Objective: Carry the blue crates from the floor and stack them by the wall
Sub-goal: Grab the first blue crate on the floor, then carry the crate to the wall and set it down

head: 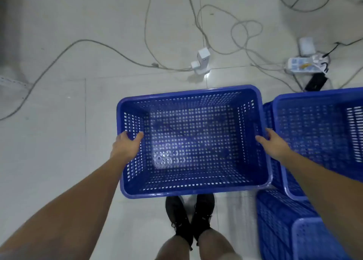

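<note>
A person stands over a tiled floor [59, 151] holding an empty blue crate [192, 141] by its two short sides, seen from a head-worn camera looking straight down. The left hand [125, 146] clasps the crate's left rim, thumb hooked over the edge into the basket and the other fingers wrapped under the outside lip, out of sight. The right hand [273, 143] grips the right rim, its thumb lying along the top edge and its fingers curled down the outer wall; both hands are closed on the crate. The perforated crate sits level between the outstretched forearms, its near edge above a pair of black shoes [188, 218]. Whether it rests on the floor or hangs just clear of it cannot be told. Just beside it on the right stands a second blue crate [314, 126], and more crates [284, 226] lie lower right, close to the right forearm. Grey cables [94, 42], a white adapter [202, 63] and a power strip [302, 65] lie scattered on the floor beyond.
</note>
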Motion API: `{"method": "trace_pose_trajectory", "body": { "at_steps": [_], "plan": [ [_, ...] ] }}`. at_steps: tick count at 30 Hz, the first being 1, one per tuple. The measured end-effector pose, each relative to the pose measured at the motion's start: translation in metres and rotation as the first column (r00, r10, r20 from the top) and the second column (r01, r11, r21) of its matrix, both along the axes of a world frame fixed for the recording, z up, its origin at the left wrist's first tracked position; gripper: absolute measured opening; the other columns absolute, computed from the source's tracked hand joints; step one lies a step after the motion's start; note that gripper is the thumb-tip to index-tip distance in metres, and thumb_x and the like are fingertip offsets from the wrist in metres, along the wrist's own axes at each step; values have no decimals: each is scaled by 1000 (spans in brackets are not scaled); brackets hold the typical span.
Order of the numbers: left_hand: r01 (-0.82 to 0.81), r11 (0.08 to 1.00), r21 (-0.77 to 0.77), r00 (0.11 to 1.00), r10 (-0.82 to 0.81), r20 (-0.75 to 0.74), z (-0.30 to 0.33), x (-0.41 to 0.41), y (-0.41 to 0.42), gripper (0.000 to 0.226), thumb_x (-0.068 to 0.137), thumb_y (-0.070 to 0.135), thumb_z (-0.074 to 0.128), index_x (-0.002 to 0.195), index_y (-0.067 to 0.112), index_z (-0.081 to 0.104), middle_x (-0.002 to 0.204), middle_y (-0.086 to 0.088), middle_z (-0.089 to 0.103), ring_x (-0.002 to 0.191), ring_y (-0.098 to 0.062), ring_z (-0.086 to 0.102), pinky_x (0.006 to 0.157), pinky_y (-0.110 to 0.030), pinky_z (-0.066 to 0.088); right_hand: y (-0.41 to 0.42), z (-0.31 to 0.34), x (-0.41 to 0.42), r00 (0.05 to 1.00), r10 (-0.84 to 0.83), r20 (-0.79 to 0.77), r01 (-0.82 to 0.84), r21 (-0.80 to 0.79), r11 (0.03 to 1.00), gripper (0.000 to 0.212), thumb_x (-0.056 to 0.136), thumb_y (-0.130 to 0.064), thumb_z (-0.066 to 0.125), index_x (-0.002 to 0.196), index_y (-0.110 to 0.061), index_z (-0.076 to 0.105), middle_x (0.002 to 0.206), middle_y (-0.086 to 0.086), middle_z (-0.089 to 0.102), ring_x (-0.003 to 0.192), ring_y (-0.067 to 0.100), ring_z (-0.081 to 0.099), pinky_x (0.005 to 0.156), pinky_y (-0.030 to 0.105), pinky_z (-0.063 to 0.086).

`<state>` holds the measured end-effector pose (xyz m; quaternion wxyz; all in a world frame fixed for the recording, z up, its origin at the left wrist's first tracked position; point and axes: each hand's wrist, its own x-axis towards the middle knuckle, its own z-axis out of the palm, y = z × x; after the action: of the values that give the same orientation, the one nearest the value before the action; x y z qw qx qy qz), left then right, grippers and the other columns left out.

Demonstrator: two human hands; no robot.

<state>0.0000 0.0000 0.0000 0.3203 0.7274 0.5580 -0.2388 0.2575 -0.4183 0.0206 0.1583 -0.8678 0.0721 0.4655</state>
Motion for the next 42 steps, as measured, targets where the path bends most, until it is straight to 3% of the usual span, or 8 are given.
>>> {"method": "trace_pose_trajectory", "body": {
  "at_steps": [6, 9, 13, 16, 21, 30, 38, 42],
  "plan": [
    [-103, 981, 163, 993, 110, -37, -59, -15, -3, 84, 89, 60, 55, 151, 9, 28, 151, -14, 39, 133, -41, 45, 107, -59, 39, -9, -46, -3, 999, -47, -3, 46, -146, 988, 79, 101, -47, 47, 160, -18, 3, 142, 19, 49, 71, 32, 58, 58, 44, 45],
    [-264, 954, 141, 964, 265, 11, -80, -19, -3, 79, 94, 48, 56, 153, 9, 20, 152, -15, 35, 133, -43, 42, 109, -57, 38, -12, -68, 3, 990, -134, 33, 137, -137, 981, 72, 101, -44, 50, 157, -13, 18, 112, 15, 53, 87, 40, 59, 81, 57, 53],
    [-431, 900, 58, 902, 429, 52, -100, -33, 18, 51, 95, 40, 52, 132, 6, 45, 126, -14, 60, 108, -41, 61, 92, -53, 53, -7, -89, 10, 953, -276, 127, 281, -16, 960, 37, 101, -28, 56, 129, -4, 57, 103, 23, 61, 81, 34, 53, 82, 60, 50],
    [-515, 857, -25, 851, 514, 109, -106, -41, 29, 36, 97, 32, 49, 114, 2, 59, 107, -14, 67, 85, -33, 62, 81, -46, 55, -3, -94, 9, 915, -378, 143, 375, 47, 926, 36, 102, -20, 54, 135, -5, 54, 106, 15, 60, 92, 33, 57, 93, 54, 50],
    [-521, 853, -33, 844, 520, 131, -75, -37, 31, 43, 100, 34, 47, 123, 1, 60, 109, -16, 67, 80, -26, 57, 71, -38, 49, -2, -69, 6, 915, -355, 191, 352, 53, 934, 27, 102, -17, 53, 126, -4, 57, 96, 12, 61, 81, 31, 58, 78, 48, 50],
    [-364, 929, 62, 923, 351, 160, 133, -19, 57, 45, 97, 40, 49, 114, 1, 63, 105, -17, 69, 93, -40, 67, 77, -46, 54, 11, 127, 22, 925, -245, 289, 235, 71, 970, 23, 98, -20, 54, 89, -2, 64, 82, 18, 64, 61, 26, 53, 54, 34, 43],
    [-220, 957, 187, 943, 161, 290, 393, 14, 93, 46, 91, 50, 45, 97, 6, 58, 92, -20, 70, 80, -41, 69, 80, -50, 58, 34, 393, 64, 886, -170, 431, 114, 151, 982, 39, 98, -28, 56, 88, 9, 65, 70, 18, 65, 63, 33, 61, 57, 38, 49],
    [-135, 947, 290, 920, 11, 393, 553, 45, 89, 36, 102, 31, 46, 102, -3, 56, 88, -24, 68, 76, -39, 67, 75, -44, 55, 40, 535, 83, 827, -105, 552, 16, 162, 987, 51, 99, -31, 53, 75, 11, 72, 63, 18, 67, 63, 31, 61, 66, 37, 45]
  ]
}}
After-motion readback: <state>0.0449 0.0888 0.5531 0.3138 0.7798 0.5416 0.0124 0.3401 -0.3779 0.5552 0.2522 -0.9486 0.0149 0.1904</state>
